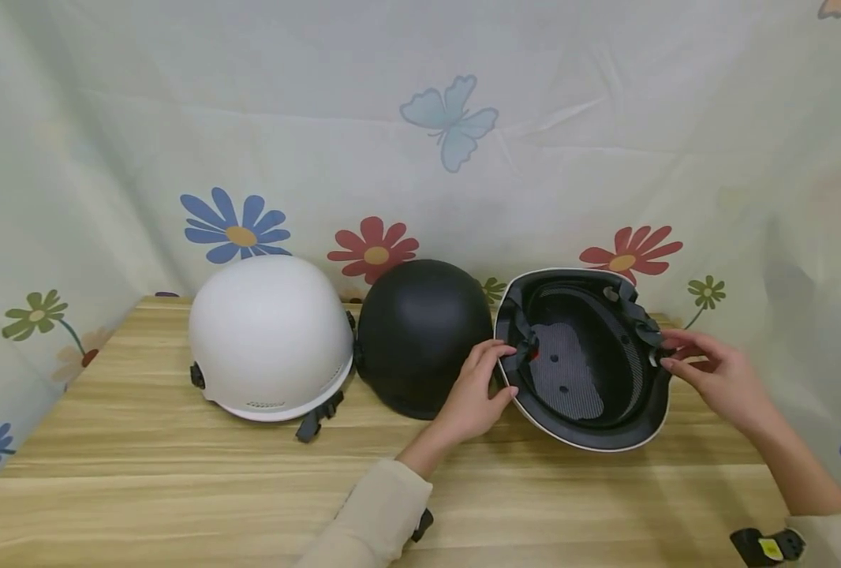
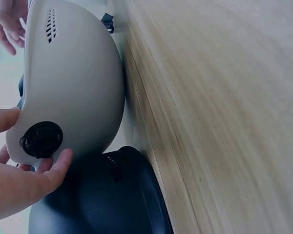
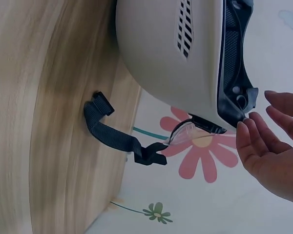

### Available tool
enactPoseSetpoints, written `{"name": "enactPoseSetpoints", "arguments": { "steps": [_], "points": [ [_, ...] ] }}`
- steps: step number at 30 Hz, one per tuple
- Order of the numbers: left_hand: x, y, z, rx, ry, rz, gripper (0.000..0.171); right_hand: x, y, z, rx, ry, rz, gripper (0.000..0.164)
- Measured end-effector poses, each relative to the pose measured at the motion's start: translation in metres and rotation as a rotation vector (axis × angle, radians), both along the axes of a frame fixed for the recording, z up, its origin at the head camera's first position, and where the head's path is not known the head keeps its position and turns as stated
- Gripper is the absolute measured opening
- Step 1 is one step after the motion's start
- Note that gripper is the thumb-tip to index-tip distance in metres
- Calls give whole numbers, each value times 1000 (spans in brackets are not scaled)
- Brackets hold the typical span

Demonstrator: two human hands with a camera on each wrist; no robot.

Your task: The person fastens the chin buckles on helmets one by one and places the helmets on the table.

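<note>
"Helmet (image 1: 584, 363), tipped so its opening faces the person: how is it held?"

"By both edges. The left grip (image 1: 472, 390) grasps one side, fingers and thumb around the edge by a black knob (image 2: 43, 140). The right grip (image 1: 722, 379) pinches the opposite edge at its fingertips; how firmly, I can't tell."

"Which would fail first?"

"Probably the right. Fingertips give little against twisting, so if the left pulled harder, the round shell (image 2: 83, 73) could swing and slip away."

"Is it down on the surface (image 1: 179, 489)?"

"It sits low, but I can't tell whether it touches. If it rests there, its curve would let it roll once either side let go."

"And the strap (image 3: 112, 139)?"

"Dangling beside the shell in the right wrist view. It could get trapped underneath, and everything would settle crooked."

"What about the neighbours?"

"The black helmet (image 1: 424, 339) is just beside the left grip, leaving hardly any room. A sideways swing could knock it into the white helmet (image 1: 267, 339) next along. Scuffs seem likely then, or knuckles caught between shells."

"And behind?"

"Flowered cloth (image 1: 285, 118) hangs close past the back of the surface. A hard shove that way might press a helmet into it."
</note>
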State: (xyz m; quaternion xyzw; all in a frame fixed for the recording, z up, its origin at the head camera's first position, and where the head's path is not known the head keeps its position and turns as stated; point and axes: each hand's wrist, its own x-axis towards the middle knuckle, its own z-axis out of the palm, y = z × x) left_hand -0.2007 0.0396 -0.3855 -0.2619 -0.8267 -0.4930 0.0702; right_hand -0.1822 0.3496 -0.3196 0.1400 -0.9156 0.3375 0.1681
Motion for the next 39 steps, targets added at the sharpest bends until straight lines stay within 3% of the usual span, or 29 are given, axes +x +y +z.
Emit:
{"name": "enactPoseSetpoints", "arguments": {
  "steps": [11,19,27,39],
  "points": [
    [1,-1,-1,11,0,-1,45,-11,11,7,28,-61,-26,36],
    [1,-4,-3,-3,27,0,47,-20,17,10,-3,-161,-12,45],
    [0,-7,-6,-11,34,-6,49,-25,17,10,33,-257,-3,55],
    [-1,-7,-7,-30,28,-8,49,-27,22,5,0,-301,-21,57]
  ]
}}
